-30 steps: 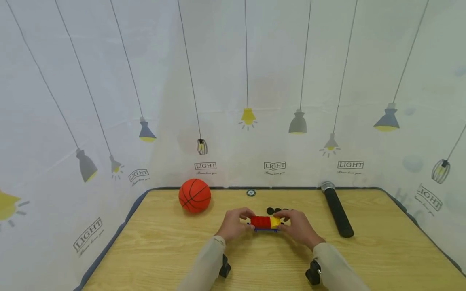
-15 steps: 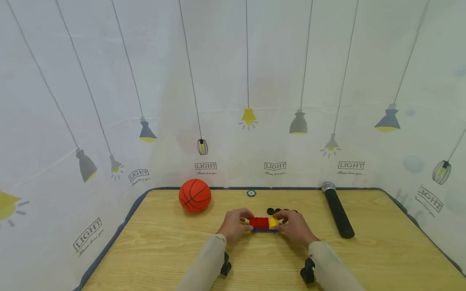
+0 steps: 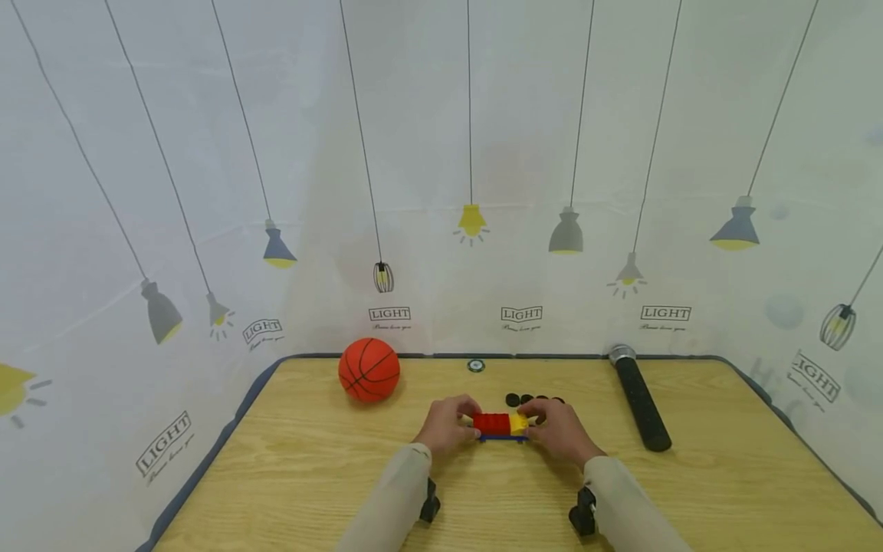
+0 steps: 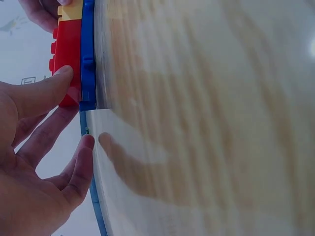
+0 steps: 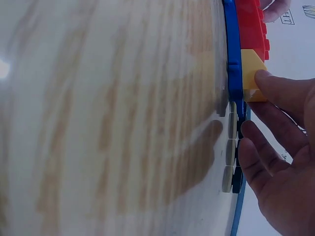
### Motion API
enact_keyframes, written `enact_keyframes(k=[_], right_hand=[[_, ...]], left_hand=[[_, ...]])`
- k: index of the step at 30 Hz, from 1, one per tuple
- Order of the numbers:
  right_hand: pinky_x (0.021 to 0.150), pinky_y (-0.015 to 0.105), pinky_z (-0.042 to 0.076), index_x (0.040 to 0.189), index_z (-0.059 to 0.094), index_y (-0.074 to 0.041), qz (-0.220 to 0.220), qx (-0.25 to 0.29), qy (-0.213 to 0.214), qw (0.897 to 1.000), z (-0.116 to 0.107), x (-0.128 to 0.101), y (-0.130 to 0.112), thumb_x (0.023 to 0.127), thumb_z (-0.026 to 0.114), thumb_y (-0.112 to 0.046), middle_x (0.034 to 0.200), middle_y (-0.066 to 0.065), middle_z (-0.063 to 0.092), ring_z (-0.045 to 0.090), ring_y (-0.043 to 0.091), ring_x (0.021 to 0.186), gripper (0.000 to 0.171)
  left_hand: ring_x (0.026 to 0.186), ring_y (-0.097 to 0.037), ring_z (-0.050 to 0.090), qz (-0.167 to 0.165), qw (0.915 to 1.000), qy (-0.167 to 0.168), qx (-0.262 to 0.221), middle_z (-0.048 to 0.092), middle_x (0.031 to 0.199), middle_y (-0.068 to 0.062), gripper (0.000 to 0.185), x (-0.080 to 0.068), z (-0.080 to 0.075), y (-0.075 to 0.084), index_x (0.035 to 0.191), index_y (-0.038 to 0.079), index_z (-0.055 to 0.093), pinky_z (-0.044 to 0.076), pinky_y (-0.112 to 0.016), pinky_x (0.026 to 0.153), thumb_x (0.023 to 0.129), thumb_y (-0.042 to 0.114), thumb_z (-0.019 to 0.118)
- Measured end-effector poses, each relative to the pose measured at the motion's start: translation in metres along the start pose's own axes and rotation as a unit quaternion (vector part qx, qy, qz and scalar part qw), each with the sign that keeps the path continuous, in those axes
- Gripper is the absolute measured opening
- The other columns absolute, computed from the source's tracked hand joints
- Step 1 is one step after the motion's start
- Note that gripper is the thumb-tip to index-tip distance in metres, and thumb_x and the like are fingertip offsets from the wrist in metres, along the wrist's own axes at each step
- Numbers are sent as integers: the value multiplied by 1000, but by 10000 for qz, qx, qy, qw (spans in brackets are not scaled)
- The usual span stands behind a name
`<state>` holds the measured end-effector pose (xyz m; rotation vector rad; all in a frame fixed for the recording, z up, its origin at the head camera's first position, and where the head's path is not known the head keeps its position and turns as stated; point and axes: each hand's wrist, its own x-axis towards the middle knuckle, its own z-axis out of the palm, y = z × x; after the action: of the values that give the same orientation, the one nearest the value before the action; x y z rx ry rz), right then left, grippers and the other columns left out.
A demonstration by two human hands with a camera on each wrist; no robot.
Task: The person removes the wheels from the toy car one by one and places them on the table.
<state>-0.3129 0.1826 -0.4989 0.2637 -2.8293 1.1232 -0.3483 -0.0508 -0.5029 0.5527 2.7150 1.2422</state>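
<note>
A small brick build stands on the wooden table point(image 3: 303, 475): a red brick point(image 3: 491, 422) and a yellow brick point(image 3: 519, 422) on a flat blue plate point(image 3: 503, 438). My left hand point(image 3: 447, 426) pinches the red end; its thumb presses the red brick point(image 4: 65, 49) above the blue plate point(image 4: 87, 54). My right hand point(image 3: 557, 429) pinches the yellow end, thumb on the yellow brick point(image 5: 251, 66) beside the blue plate point(image 5: 233, 59). Several black round pieces point(image 3: 531, 399) lie just behind the build.
An orange basketball-patterned ball point(image 3: 369, 370) rests at the back left. A black torch point(image 3: 638, 399) lies at the back right. A small round disc point(image 3: 475, 366) sits at the table's far edge. A lamp-printed curtain rises behind the table.
Both hands and the brick build have shifted slightly away from me and to the left since a second ago; over the last half second almost nothing moved.
</note>
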Motion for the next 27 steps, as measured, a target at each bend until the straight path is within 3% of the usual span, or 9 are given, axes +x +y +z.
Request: enact_keyframes(k=[17, 27], right_hand=[[90, 44, 57, 114, 73, -8, 177, -11, -185, 9997, -4, 4, 0, 84, 76, 0, 115, 8, 73, 67, 23, 99, 32], [90, 44, 56, 115, 72, -6, 118, -25, -192, 9997, -6, 2, -1, 84, 76, -1, 113, 7, 73, 66, 21, 97, 32]], left_hand=[[118, -27, 61, -71, 9999, -9, 150, 73, 116, -4, 29, 0, 0, 4, 108, 17, 69, 42, -57, 110, 83, 6, 79], [118, -29, 62, -18, 9996, -11, 271, 72, 120, -7, 34, 0, -2, 1, 113, 13, 68, 46, -52, 108, 82, 6, 81]])
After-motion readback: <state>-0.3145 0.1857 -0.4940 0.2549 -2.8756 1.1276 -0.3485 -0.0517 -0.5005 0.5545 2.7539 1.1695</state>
